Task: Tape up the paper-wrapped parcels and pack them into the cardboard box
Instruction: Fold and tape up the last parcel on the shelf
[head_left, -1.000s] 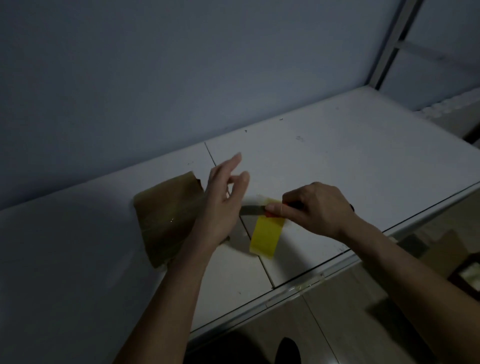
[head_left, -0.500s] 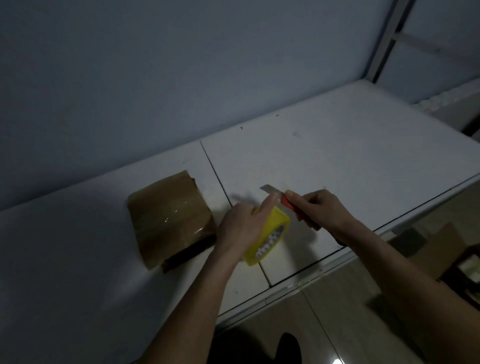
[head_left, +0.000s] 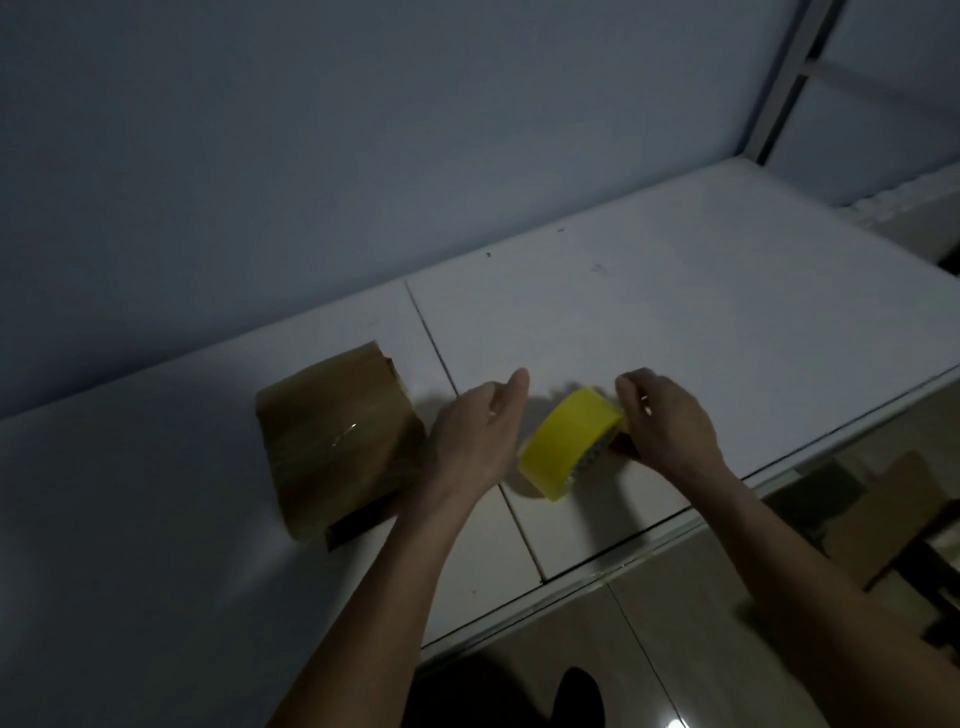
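Dim light, view from above the hands. White table (head_left: 701, 312) with a seam running from 12 toward 6 between two panels.

Parcel (head_left: 337, 441), brown paper with glossy tape across it, lies flat on the left panel at about 9 o'clock from the hands. Its near corner shows a dark gap at the fold.

Left hand (head_left: 475, 436) sits just right of the parcel, at its 3 o'clock edge, fingers straight and relaxed, thumb raised, gripping nothing. Whether the heel of the hand touches the paper cannot be told.

Tape roll (head_left: 569, 441), yellow, stands tilted on its edge on the right panel, just past the seam, between the two hands. The left hand is near the roll but apart from it.

Right hand (head_left: 667, 423) is at the roll's 3 o'clock side, fingers curled, fingertips pinching at the roll's upper rim. A bit of something red (head_left: 621, 446) shows under the palm, mostly hidden; too little seen to name it.

Box (head_left: 878, 519), brown cardboard, stands on the floor (head_left: 675, 649) at 4 o'clock, beyond the table edge, dim and partly cut off.
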